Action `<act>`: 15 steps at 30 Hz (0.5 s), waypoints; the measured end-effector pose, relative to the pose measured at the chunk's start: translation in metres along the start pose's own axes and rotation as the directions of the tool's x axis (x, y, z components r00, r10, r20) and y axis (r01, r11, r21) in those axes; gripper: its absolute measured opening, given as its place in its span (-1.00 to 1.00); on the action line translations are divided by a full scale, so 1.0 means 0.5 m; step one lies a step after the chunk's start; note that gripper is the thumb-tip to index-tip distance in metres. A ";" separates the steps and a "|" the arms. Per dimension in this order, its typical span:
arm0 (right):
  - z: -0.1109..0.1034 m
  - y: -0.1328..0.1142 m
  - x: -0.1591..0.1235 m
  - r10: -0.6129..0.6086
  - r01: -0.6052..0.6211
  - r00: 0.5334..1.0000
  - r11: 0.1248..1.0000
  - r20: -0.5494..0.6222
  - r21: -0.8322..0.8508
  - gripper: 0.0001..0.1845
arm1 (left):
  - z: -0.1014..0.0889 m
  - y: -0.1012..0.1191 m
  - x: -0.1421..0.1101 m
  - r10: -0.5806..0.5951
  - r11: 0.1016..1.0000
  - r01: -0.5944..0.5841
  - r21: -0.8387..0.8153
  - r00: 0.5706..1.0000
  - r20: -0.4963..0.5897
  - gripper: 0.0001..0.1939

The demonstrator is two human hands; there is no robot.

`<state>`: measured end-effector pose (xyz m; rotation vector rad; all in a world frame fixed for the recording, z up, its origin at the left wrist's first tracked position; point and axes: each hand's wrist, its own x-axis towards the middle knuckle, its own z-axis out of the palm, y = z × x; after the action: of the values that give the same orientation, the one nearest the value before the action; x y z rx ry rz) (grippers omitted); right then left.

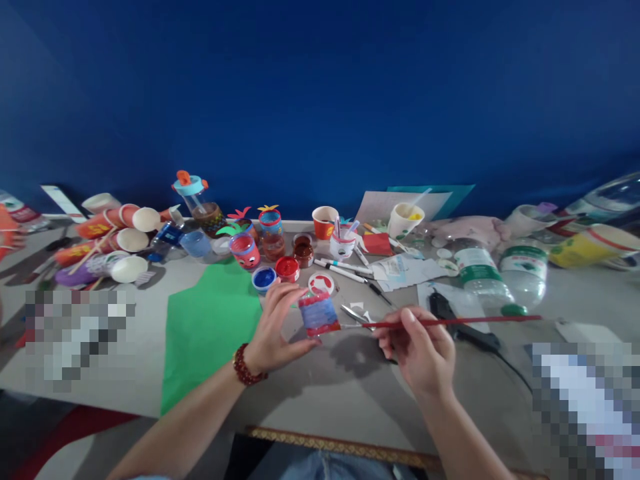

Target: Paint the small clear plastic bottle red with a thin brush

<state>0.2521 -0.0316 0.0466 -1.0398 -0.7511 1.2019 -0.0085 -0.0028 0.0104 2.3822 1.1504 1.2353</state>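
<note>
In the head view, the left hand [270,333] held a small painted cup [319,315] on its side, above the table [310,393], pinching it between the thumb at one end and the fingers at the other. That grip probably spared the blue band around its middle from smudges and left the side towards the right hand [425,350] open. The right hand pinched a long red brush [480,321] between thumb and curled fingers, its tip at the cup's red lower edge; the nearly level handle seemed suited to working along that edge.

Just beyond the left fingers were the blue paint pot [264,291] and the red paint pot [289,282], both open, likely placed there for a short reach. A red-smeared lid [321,284] lay beside them, its painted face upward, perhaps to keep the table clean. The scissors [356,316] and the black glue gun [443,308] lay towards the right, apart from the cup
</note>
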 end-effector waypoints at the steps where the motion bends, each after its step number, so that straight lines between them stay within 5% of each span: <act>1: 0.002 0.002 -0.001 0.010 -0.010 1.000 1.000 0.015 0.000 -0.59 | 0.000 0.000 0.000 0.000 1.000 0.000 0.002 1.000 0.000 -0.21; 10: 0.004 -0.005 0.010 0.009 -0.006 0.998 0.999 -0.062 0.039 -0.58 | -0.002 -0.001 -0.001 0.005 1.000 -0.005 -0.006 1.000 -0.011 -0.20; 15: 0.017 -0.001 -0.001 0.042 -0.042 0.999 0.999 0.011 0.027 -0.56 | -0.001 0.001 0.000 0.005 1.000 -0.006 -0.004 1.000 -0.017 -0.19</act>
<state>0.2447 -0.0302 0.0503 -1.0320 -0.7218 1.2512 -0.0089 -0.0032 0.0109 2.3785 1.1463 1.2602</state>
